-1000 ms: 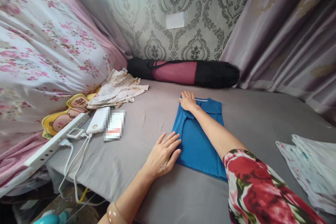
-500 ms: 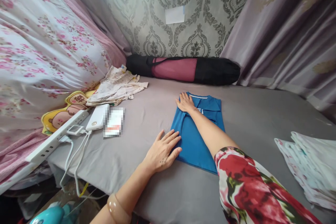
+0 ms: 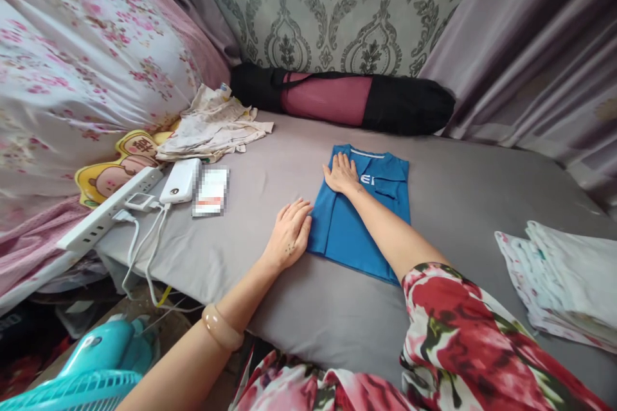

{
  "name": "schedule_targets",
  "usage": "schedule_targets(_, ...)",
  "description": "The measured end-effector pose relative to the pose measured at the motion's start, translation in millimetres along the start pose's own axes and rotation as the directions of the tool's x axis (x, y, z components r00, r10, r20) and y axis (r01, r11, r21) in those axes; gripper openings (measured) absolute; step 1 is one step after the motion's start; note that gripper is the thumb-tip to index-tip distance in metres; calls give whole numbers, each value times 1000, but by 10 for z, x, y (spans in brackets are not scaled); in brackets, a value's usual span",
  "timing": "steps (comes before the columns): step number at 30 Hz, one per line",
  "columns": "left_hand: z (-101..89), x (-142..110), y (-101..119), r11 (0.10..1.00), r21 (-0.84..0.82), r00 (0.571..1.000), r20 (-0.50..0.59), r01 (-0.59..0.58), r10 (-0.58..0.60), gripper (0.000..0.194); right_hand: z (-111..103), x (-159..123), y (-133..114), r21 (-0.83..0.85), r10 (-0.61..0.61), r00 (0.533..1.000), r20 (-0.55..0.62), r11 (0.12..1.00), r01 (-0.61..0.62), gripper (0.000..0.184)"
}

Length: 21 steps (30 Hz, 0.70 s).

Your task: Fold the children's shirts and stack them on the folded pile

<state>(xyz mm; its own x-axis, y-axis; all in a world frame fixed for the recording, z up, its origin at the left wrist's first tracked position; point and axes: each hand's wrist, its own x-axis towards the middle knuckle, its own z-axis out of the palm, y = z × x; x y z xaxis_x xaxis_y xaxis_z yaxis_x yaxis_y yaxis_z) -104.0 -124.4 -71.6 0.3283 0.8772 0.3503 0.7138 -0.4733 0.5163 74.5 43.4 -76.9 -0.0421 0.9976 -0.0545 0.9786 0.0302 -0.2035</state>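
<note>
A folded blue shirt (image 3: 359, 225) lies on the grey bed sheet (image 3: 463, 186), collar end toward the wall. My right hand (image 3: 341, 173) rests flat on the shirt's upper left part, fingers stretched out. My left hand (image 3: 289, 232) lies flat on the sheet at the shirt's near left edge, fingertips touching the fabric. Neither hand holds anything.
A black and pink rolled bag (image 3: 337, 99) lies along the patterned wall. Cream clothes (image 3: 214, 131), a white power bank (image 3: 180, 181), a power strip (image 3: 110, 209) with cables and a cartoon cushion (image 3: 110, 170) sit left. Folded white printed cloth (image 3: 563, 276) lies right. A teal fan (image 3: 96, 366) stands below.
My left hand has slid off the shirt's side onto the sheet beside its edge. My right hand stays on the upper part. The camera has tilted downward.
</note>
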Motion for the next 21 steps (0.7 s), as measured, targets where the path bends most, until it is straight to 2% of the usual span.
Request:
schedule_targets(5,17,-7,-49,1000,-13,998,-65,22,-23,36,-53,-25,-12,7,1,1000,-6,1000,-1,68)
schedule_targets(9,30,-14,-93,998,-30,991,-121,59,-62,35,-62,-200,-110,0,-45,998,-44,999,45,67)
schedule_targets(15,60,-11,-134,996,-46,988,-129,79,-84,35,106,-549,-296,13,-63,998,2,998,63,70)
schedule_targets(21,62,-5,-144,994,-37,986,-125,102,-106,34,156,-564,-303,5,-74,997,-36,997,74,70)
